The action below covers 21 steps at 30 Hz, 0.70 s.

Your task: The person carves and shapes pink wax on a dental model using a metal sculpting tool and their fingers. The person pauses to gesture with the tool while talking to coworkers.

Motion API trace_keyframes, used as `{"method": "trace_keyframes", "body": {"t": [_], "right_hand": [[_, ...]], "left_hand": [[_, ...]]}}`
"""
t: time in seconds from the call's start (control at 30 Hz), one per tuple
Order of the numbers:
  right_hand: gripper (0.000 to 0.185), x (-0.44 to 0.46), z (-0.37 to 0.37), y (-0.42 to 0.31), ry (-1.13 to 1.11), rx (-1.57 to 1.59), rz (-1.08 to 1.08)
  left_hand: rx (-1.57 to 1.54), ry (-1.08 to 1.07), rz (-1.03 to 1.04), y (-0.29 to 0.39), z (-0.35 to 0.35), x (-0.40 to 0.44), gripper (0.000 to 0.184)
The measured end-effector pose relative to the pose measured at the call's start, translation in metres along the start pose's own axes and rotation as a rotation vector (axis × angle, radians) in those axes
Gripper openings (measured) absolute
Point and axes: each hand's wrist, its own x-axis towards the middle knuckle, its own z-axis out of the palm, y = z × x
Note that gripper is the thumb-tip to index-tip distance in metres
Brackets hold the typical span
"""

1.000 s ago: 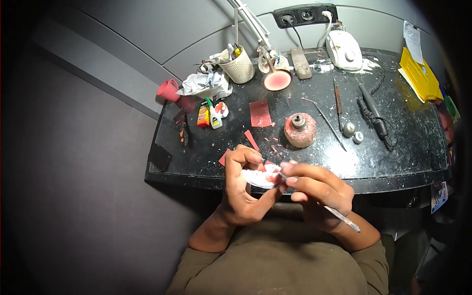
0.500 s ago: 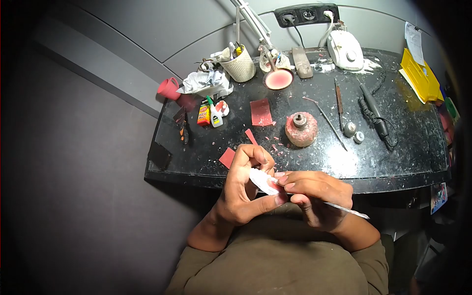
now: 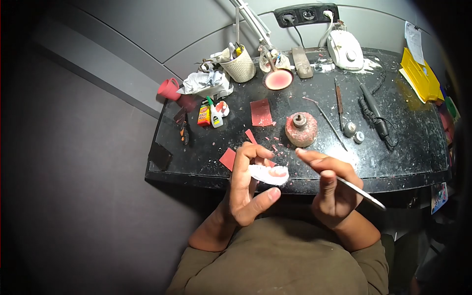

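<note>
My left hand (image 3: 246,189) holds a white plaster dental cast (image 3: 265,177) with pink wax along its top, above the front edge of the bench. My right hand (image 3: 339,191) is closed around a slim metal carving tool (image 3: 364,193), held like a pen, its rear end pointing down to the right. The tool's working tip is hidden by the fingers. A gap separates the right hand from the cast. Just beyond the hands stands a burner crusted in pink wax (image 3: 307,132). Pink wax sheets (image 3: 261,112) and scraps lie near it.
On the black bench (image 3: 206,152) are a carving tool (image 3: 327,120), a brown-handled knife (image 3: 339,101), a corded handpiece (image 3: 374,110), a glue bottle (image 3: 216,116) and small metal pots (image 3: 350,129). A lamp arm (image 3: 255,24), white basket (image 3: 239,68) and white control unit (image 3: 345,50) stand behind.
My right hand has drawn away from the cast to the right with the tool. My left thumb has come off the cast, which now shows more of its pink wax.
</note>
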Motion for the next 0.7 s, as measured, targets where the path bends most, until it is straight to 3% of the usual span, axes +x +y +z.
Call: {"method": "trace_keyframes", "body": {"t": [0.1,0.17,0.2,0.33,0.7], "right_hand": [[0.014,0.007,-0.007,-0.004,0.023,-0.004,0.002],[0.015,0.017,-0.011,-0.013,-0.176,-0.359,-0.108],[0.02,0.013,-0.008,-0.01,-0.176,-0.334,-0.148],[0.024,0.002,0.003,-0.009,-0.201,-0.32,-0.16],[0.018,-0.001,0.009,-0.006,-0.178,-0.378,-0.193]], "left_hand": [[0.529,0.076,0.246,-0.002,0.003,0.006,0.034],[0.624,0.141,0.328,-0.009,0.01,0.004,0.035],[0.717,0.202,0.413,-0.012,0.013,0.004,0.035],[0.838,0.278,0.535,-0.015,0.02,0.002,0.035],[0.854,0.261,0.566,-0.019,0.019,-0.005,0.04]]}}
